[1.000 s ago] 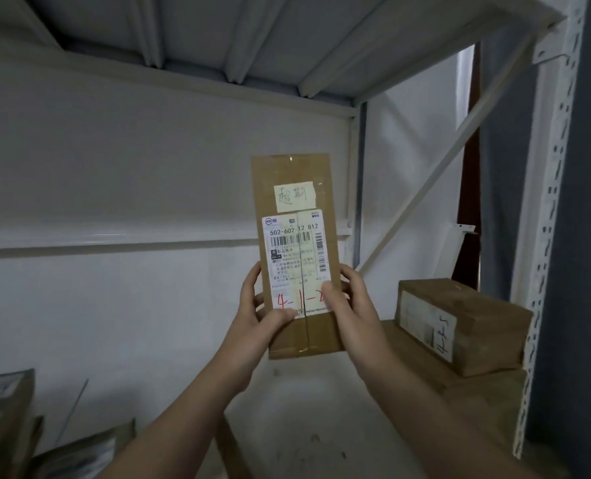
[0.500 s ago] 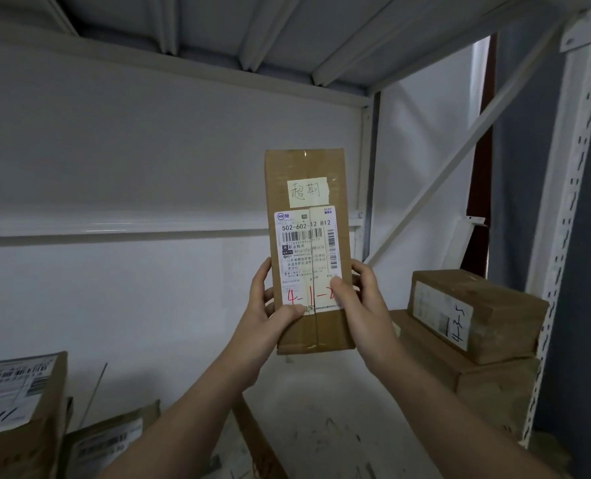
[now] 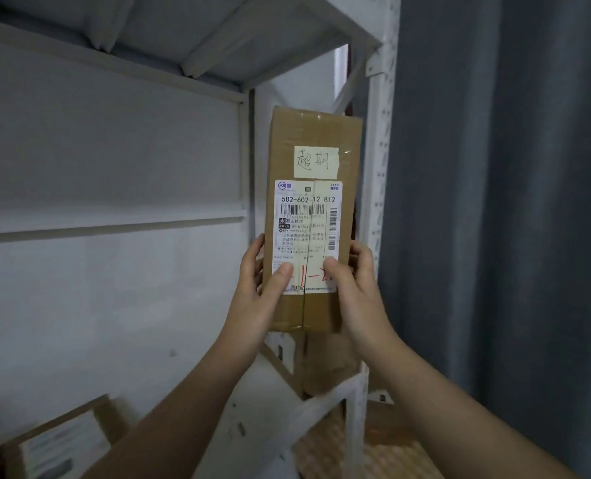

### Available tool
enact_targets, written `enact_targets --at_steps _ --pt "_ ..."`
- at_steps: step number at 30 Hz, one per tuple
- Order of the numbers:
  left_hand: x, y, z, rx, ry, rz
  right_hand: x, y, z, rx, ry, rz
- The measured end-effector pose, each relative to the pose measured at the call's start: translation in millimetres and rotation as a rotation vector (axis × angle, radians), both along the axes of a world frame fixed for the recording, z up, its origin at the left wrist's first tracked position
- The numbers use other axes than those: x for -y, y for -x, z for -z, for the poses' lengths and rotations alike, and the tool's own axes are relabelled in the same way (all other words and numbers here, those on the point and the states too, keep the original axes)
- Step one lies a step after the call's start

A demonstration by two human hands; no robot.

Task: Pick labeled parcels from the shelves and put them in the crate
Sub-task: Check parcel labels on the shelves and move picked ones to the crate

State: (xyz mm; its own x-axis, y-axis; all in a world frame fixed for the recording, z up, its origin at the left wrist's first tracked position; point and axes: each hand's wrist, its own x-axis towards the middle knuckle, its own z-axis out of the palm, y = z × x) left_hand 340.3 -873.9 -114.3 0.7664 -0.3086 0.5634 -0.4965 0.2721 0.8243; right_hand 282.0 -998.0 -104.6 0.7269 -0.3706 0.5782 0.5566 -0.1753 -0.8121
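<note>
Cardboard fills both grips: the left hand (image 3: 256,299) and the right hand (image 3: 356,295) clamp the lower end of a tall parcel (image 3: 313,133) from either side, thumbs pressed on its front. It is held upright in the air, in front of the white shelf post (image 3: 378,188). A printed shipping label (image 3: 308,233) covers its middle (red handwriting along the bottom), with a pale yellow note (image 3: 316,162) above. Another box (image 3: 325,364) sits just below, farther back. A blurred box (image 3: 62,444) lies near left. A grey curtain (image 3: 511,202) hangs at right.
</note>
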Motion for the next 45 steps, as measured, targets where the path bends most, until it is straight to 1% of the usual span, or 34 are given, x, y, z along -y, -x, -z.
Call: enact_targets --at_steps 4,7,12,16,20,25,27,30,32,34,38,40,43,45 --pt "67.9 53.0 8.2 0.008 0.011 0.107 59.5 70.0 7.6 0.008 0.023 0.165" --pt "120.7 105.2 25.3 -0.023 0.014 0.186 104.4 131.7 25.4 -0.028 0.013 0.282" --pt "206.2 200.8 66.8 -0.122 -0.079 0.303 168.6 245.8 67.1 -0.117 -0.04 0.463" --pt "257.9 281.6 115.8 -0.232 -0.195 0.397 203.7 340.3 114.9 -0.225 -0.096 0.602" --pt "292.3 355.0 170.5 -0.367 -0.317 0.534 221.6 422.8 170.7 -0.322 -0.247 0.724" --pt "317.3 423.1 223.1 -0.415 -0.522 0.626 228.0 495.5 228.0 -0.426 -0.464 0.802" --pt "325.5 445.1 238.8 -0.467 -0.594 0.681 232.0 518.8 248.5 -0.486 -0.532 0.821" --pt "338.9 462.2 259.0 -0.54 -0.662 0.74 234.2 543.9 272.1 -0.576 -0.598 0.806" --pt "349.3 472.0 275.2 -0.581 -0.723 0.798 239.1 559.1 290.6 -0.603 -0.64 0.795" --pt "356.1 479.0 291.8 -0.59 -0.787 0.868 246.1 571.5 308.4 -0.645 -0.683 0.793" --pt "364.9 473.1 327.9 -0.507 -0.959 0.982 262.3 584.6 341.2 -0.768 -0.754 0.796" --pt "371.3 464.5 349.9 -0.442 -1.011 1.039 267.9 587.5 362.6 -0.85 -0.785 0.809" --pt "380.3 457.0 379.7 -0.368 -1.133 1.067 272.1 591.3 404.0 -0.97 -0.866 0.806" --pt "384.5 458.0 399.4 -0.352 -1.203 1.073 272.7 594.7 433.8 -1.029 -0.921 0.797"
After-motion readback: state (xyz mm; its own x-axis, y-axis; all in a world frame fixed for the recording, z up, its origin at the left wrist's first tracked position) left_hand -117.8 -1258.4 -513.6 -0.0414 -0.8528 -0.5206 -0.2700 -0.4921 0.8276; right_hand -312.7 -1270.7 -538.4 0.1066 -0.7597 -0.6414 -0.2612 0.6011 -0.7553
